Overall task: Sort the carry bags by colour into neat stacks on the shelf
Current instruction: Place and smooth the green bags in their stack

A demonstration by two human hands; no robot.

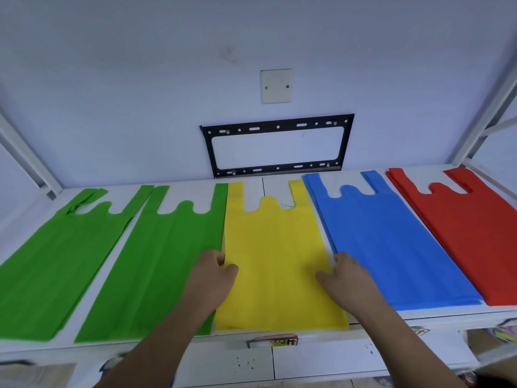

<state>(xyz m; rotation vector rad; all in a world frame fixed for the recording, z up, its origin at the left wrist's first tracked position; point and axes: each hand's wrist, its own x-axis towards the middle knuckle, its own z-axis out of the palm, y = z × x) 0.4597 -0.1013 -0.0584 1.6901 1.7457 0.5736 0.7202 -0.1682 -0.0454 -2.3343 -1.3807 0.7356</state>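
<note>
Flat carry bags lie side by side on the white shelf [251,189]. From left to right there are two green bags [53,256] [165,261], a yellow stack [275,247], a blue stack [391,247] and a red stack [470,228]. My left hand [214,275] pinches the yellow stack's left edge, thumb on top. At the stack's right edge, my right hand [345,275] grips it the same way, beside the blue stack. The handles of all the bags point toward the wall.
A black metal bracket [277,147] and a blank wall plate [276,85] are fixed to the wall behind the shelf. White frame posts [475,130] stand at both ends. Below the front edge are white boxes [321,359] and clutter.
</note>
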